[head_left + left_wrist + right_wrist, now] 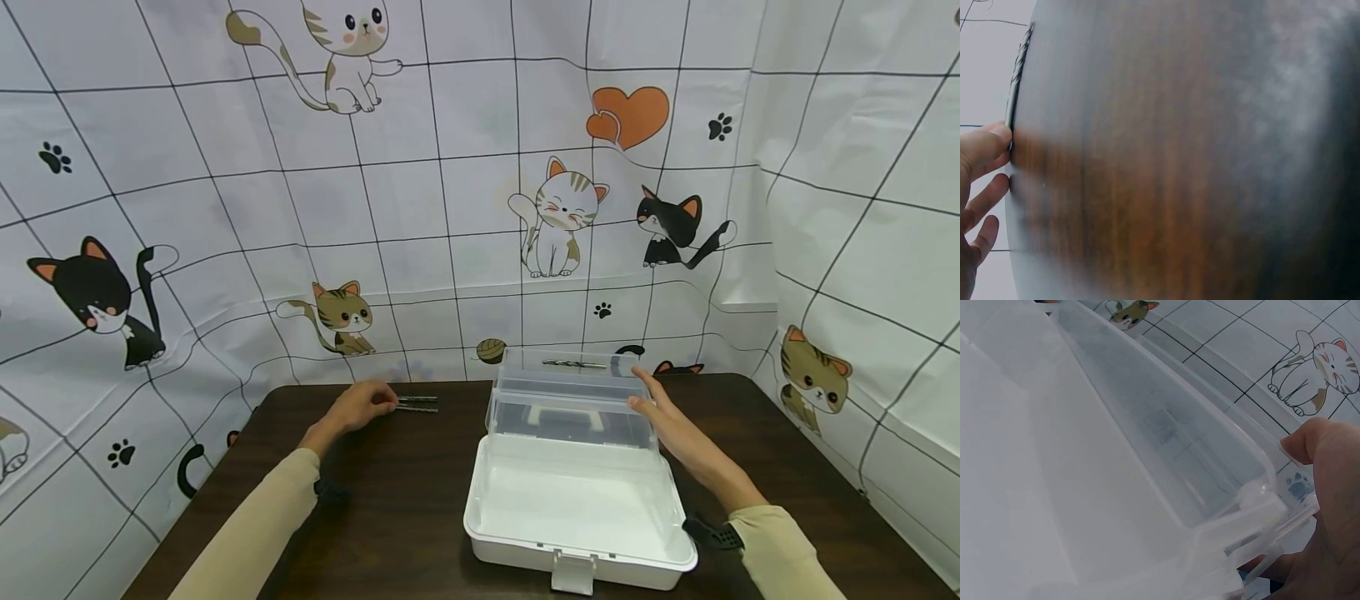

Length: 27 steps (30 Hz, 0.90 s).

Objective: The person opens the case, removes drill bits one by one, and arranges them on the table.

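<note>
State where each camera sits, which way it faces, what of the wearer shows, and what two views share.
Head: on the head, facing forward and down at white box and table; left hand, right hand and sleeves show.
Left wrist: on that wrist, facing table; left hand shows, pinching a drill bit.
Right wrist: on that wrist, facing across the white box; right hand shows at right.
Shared: head and right wrist show white box and right hand.

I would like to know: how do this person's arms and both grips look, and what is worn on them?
The left sleeve and right sleeve are long and pale cream. A black strap sits at the right cuff; something dark shows beside the left one, too unclear to identify. The left grip and right grip wear no gloves.
</note>
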Available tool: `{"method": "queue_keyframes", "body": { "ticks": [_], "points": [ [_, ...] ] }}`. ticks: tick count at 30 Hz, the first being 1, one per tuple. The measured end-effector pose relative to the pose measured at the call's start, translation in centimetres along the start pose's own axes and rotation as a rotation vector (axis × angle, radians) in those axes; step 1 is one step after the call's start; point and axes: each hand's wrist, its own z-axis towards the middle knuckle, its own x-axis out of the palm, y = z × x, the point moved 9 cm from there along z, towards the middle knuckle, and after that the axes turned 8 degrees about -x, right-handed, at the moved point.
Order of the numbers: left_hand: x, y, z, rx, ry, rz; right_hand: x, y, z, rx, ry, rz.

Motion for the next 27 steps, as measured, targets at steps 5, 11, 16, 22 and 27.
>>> {"method": "queue_keyframes", "body": {
  "ticks": [5,11,16,22,27],
  "points": [
    [0.11,0.16,0.05,-0.05,-0.022,0.04,-0.02,0.08,-0.05,0.002,0.0,0.002],
    [0.11,0.16,0.14,-0.07,-0.029,0.054,-0.05,0.14,-0.05,0.001,-0.003,-0.001],
    [0.06,0.09,-0.11,-0.082,-0.041,0.056,0.06,0.16,-0.09,0.001,0.003,0.008],
    [0.01,0.05,-0.35,-0.081,-0.057,0.028,0.02,0.24,-0.07,0.003,0.003,0.007],
    [0.16,0.06,-0.14,-0.077,-0.04,0.027,-0.03,0.2,-0.12,0.005,-0.002,0.006]
  ]
}}
